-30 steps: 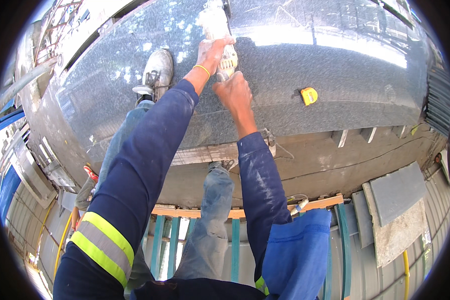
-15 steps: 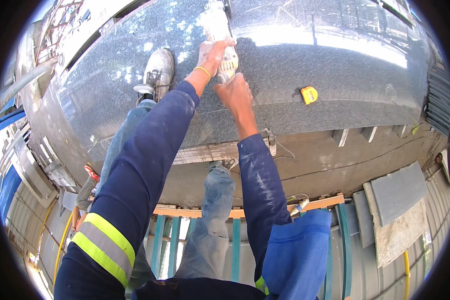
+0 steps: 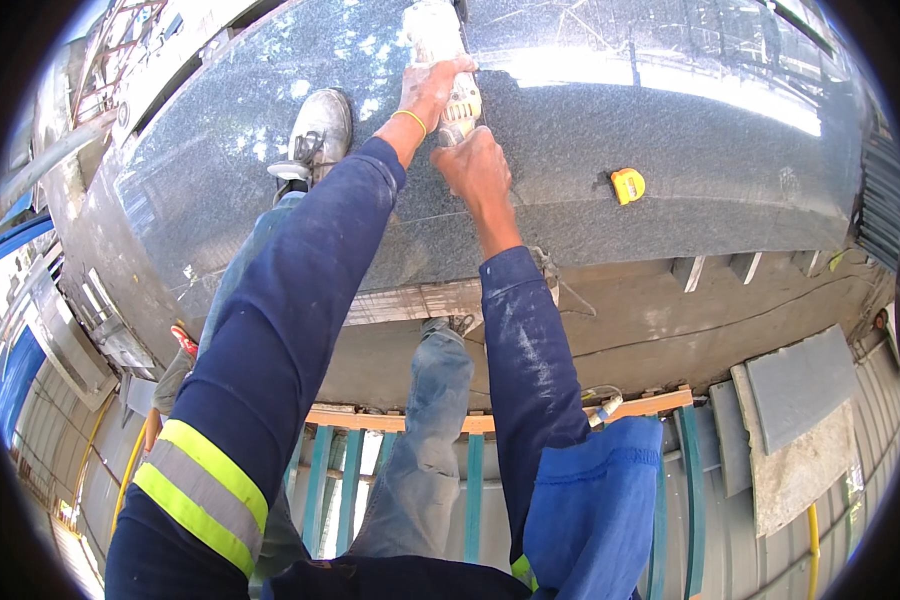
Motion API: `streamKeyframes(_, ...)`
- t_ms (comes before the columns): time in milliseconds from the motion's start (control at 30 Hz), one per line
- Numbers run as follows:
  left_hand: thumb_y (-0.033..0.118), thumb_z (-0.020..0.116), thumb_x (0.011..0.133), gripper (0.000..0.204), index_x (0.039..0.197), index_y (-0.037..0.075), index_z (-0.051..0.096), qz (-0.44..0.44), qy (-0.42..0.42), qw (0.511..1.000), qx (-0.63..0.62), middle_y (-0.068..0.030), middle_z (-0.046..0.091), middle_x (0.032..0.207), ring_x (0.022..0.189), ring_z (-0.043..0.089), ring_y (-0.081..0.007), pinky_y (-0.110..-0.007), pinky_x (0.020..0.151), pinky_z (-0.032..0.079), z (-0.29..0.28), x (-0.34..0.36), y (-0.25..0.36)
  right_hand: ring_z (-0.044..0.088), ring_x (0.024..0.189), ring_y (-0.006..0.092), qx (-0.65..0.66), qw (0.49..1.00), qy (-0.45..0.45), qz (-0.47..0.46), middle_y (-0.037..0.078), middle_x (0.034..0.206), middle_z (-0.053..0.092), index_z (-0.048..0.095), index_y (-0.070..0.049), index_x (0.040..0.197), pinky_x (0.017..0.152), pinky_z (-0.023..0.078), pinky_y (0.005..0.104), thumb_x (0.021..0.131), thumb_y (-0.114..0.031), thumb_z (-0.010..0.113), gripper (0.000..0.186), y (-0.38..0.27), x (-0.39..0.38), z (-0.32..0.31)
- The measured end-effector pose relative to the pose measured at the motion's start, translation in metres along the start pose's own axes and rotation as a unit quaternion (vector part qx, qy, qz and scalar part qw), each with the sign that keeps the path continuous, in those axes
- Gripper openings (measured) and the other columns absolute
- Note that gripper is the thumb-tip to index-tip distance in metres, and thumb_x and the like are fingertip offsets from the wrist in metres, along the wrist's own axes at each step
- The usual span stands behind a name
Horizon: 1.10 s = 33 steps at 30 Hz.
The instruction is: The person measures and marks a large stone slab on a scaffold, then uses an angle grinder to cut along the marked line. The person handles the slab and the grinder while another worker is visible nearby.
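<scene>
Both my hands are closed on a dusty, pale angle grinder (image 3: 461, 104) above the dark stone slab (image 3: 560, 150). My left hand (image 3: 429, 92), with a yellow band at its wrist, wraps round the grinder's body. Behind it, my right hand (image 3: 477, 172) grips the rear end. The grinder's front reaches to the top edge of the view, where glare and the picture's edge hide most of its head. A yellow tape measure (image 3: 628, 186) lies on the slab, to the right of my right hand.
My dusty shoe (image 3: 322, 128) stands on the slab at the left; my other leg is lower, beside its front edge. Teal slats (image 3: 474, 495) and a wooden rail lie below. Loose grey panels (image 3: 800, 395) rest at right. Part of another person (image 3: 170, 385) shows at left.
My hands and the grinder have moved slightly farther away over the slab. The view has shifted a little; the tape measure still lies on the slab.
</scene>
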State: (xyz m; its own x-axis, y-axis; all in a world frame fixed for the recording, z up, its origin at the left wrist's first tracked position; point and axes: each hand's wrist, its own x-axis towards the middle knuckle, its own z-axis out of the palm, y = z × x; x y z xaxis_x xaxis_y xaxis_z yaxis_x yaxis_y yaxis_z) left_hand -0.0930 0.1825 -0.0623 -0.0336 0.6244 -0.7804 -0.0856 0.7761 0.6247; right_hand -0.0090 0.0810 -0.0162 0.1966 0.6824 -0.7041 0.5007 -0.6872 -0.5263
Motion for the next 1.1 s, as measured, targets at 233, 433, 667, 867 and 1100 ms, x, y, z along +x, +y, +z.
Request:
streamKeyframes(233,0.017,0.075,0.085,0.020,0.096,0.002,0.070,0.009,-0.031,0.999,-0.031,-0.0085,0.067,0.080,0.062,0.066,-0.0198,-0.036,0.055,0.058,-0.005,-0.016,-0.011,0.069,0.097,0.0489,-0.015,1.000,0.005,-0.002,0.034,0.098,0.070,0.061,0.009,0.102,0.084,0.055,0.0531,0.077,-0.025,0.076,0.045,0.004,-0.023,-0.005)
streamKeyframes(433,0.017,0.076,0.084,0.021,0.097,0.002,0.070,0.025,-0.030,0.999,-0.022,-0.0087,0.067,0.081,0.065,0.067,-0.0201,-0.036,0.056,0.058,-0.005,-0.020,-0.009,0.070,0.095,0.0494,-0.021,1.000,0.014,-0.007,0.034,0.097,0.070,0.061,0.009,0.102,0.084,0.055,0.0531,0.076,-0.023,0.075,0.043,0.005,-0.021,-0.003)
streamKeyframes(667,0.017,0.077,0.083,0.022,0.096,0.002,0.069,0.018,-0.023,0.999,-0.021,-0.0085,0.068,0.081,0.065,0.068,-0.0200,-0.036,0.057,0.059,-0.001,-0.005,-0.005,0.070,0.097,0.0482,-0.006,1.000,0.000,0.000,0.033,0.099,0.070,0.061,0.009,0.103,0.084,0.055,0.0519,0.076,-0.022,0.074,0.043,0.002,-0.005,-0.003)
streamKeyframes(867,0.015,0.078,0.082,0.021,0.095,0.002,0.068,-0.009,-0.008,1.000,-0.020,-0.0087,0.068,0.079,0.062,0.068,-0.0210,-0.038,0.055,0.059,0.001,-0.016,-0.001,0.070,0.097,0.0479,-0.018,1.000,-0.009,0.004,0.033,0.100,0.070,0.061,0.009,0.103,0.084,0.055,0.0520,0.076,-0.023,0.075,0.044,0.001,-0.011,-0.006)
streamKeyframes(1100,0.014,0.077,0.083,0.020,0.095,0.001,0.067,0.007,-0.019,0.999,-0.036,-0.0099,0.067,0.078,0.061,0.067,-0.0213,-0.037,0.053,0.058,-0.002,-0.025,-0.010,0.069,0.095,0.0495,-0.011,1.000,0.009,-0.007,0.034,0.097,0.070,0.060,0.009,0.101,0.084,0.055,0.0536,0.076,-0.021,0.074,0.041,0.008,-0.025,-0.004)
